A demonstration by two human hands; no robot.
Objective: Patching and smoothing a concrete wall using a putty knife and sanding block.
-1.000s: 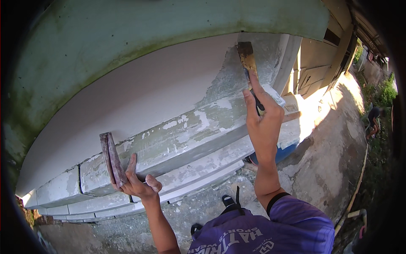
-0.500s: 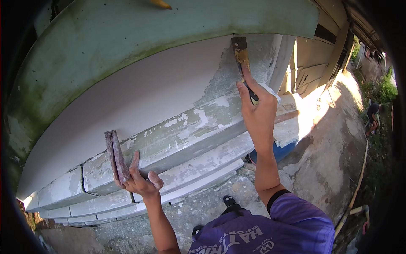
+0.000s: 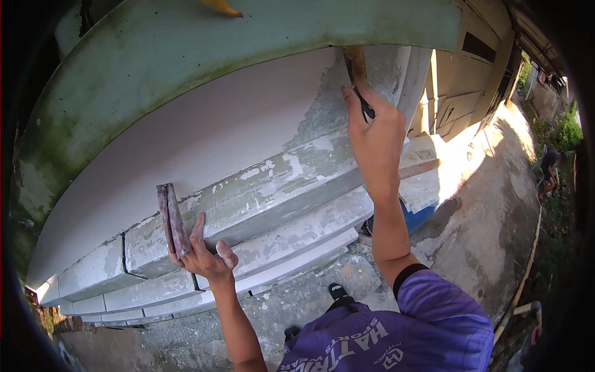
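Observation:
My right hand (image 3: 378,133) is closed round the dark handle of a scraper (image 3: 356,62) with a rust-brown blade. The blade lies against the bare grey patch (image 3: 325,105) of the wall, and its tip is hidden under the green overhang. My left hand (image 3: 207,257) grips a folded, dusty purplish-grey strip (image 3: 173,220), which looks like sandpaper, in its lower fingers. The index finger and thumb stick out, close to the stepped ledge (image 3: 248,211) with flaking white paint. Smooth white wall (image 3: 204,139) lies above that ledge.
A green, stained curved overhang (image 3: 248,40) juts out above the wall. Below the ledges is a paint-spotted concrete floor (image 3: 273,325). A blue container (image 3: 418,214) stands under boards at the right. Another person (image 3: 548,170) is at the far right, by greenery.
My right hand has pushed the scraper upward, so its blade end has passed out of sight behind the overhang's edge. The left hand keeps nearly the same place with the folded strip.

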